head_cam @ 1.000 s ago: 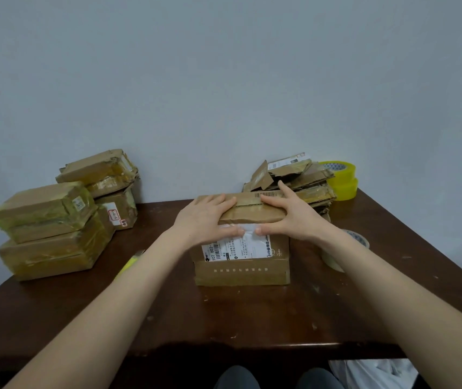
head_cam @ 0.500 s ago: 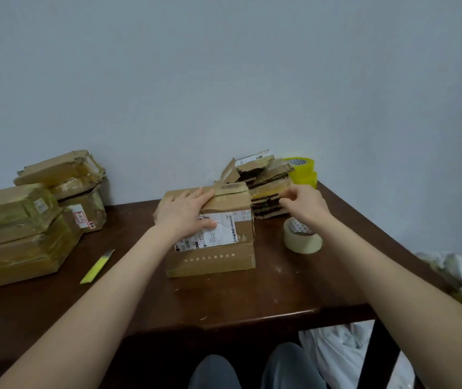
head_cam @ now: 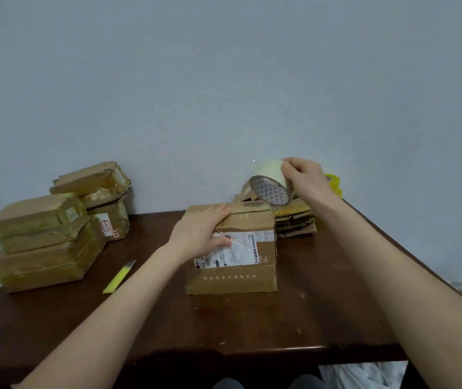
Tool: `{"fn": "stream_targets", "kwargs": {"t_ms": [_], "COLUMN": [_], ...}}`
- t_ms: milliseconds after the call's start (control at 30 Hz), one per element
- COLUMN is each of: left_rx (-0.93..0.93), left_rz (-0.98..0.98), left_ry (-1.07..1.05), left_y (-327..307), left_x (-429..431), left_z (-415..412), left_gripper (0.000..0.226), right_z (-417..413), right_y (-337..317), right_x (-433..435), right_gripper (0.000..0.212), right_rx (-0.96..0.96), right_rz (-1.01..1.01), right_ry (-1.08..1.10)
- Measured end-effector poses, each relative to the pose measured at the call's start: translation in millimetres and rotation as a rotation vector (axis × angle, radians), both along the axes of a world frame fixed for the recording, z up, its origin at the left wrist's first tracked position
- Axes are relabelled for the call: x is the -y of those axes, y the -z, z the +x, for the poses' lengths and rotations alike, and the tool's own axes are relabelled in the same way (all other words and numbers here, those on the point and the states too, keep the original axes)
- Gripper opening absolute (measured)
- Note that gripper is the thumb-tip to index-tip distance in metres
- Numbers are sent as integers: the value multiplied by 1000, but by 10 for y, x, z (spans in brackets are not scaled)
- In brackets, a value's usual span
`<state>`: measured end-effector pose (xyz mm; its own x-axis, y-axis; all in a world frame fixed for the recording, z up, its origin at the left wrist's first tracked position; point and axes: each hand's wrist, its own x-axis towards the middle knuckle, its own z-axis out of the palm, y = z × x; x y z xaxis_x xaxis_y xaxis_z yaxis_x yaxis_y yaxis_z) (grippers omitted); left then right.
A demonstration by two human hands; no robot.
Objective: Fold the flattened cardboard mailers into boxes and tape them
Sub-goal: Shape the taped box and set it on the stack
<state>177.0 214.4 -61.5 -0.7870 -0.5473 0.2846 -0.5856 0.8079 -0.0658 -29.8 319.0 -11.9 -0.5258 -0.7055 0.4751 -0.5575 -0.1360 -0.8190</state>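
Observation:
A folded brown cardboard box [head_cam: 248, 256] with a white shipping label stands mid-table. My left hand [head_cam: 200, 234] presses flat on its top left corner, thumb over the front face, holding the flaps down. My right hand [head_cam: 305, 175] holds a roll of pale tape [head_cam: 270, 185] in the air above the box's far right corner, fingers curled round the roll's rim. Behind the box, a stack of flattened cardboard mailers [head_cam: 294, 223] lies against the wall, partly hidden by the roll.
Several taped boxes [head_cam: 47, 228] are piled at the left of the dark wooden table [head_cam: 252, 321]. A yellow utility knife [head_cam: 119, 277] lies left of the box. Yellow tape rolls [head_cam: 335, 185] sit behind my right hand. White plastic [head_cam: 364, 374] lies below the table's front edge.
My right hand left the box, reached the tape roll on the table at the right, and lifted it above the box. My left hand stayed pressing the box top.

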Motion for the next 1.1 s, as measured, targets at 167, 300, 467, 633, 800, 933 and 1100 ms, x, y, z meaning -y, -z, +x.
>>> {"fn": "stream_targets", "kwargs": {"t_ms": [167, 300, 467, 633, 800, 933, 1100], "left_rx": [-502, -1061, -1039, -1195, -1235, -1270, -1249], "left_rz": [702, 1158, 1112, 1051, 952, 945, 831], "left_ry": [-34, -112, -175, -182, -297, -305, -381], "left_y": [-199, -384, -424, -386, -296, -251, -207], "left_x": [31, 146, 193, 217, 351, 355, 449], "left_z": [135, 127, -77, -160, 39, 168, 373], "left_gripper": [70, 20, 33, 19, 22, 21, 26], "right_z": [364, 353, 403, 411, 333, 371, 467], "right_y": [-216, -228, -270, -261, -96, -38, -146], "right_x": [436, 573, 684, 666, 620, 699, 792], "right_gripper": [31, 28, 39, 35, 44, 38, 49], "right_rx": [-127, -169, -250, -275, -167, -108, -361], "right_rz": [234, 276, 312, 282, 256, 170, 194], "right_ry": [-295, -313, -330, -365, -518, -518, -442]}}
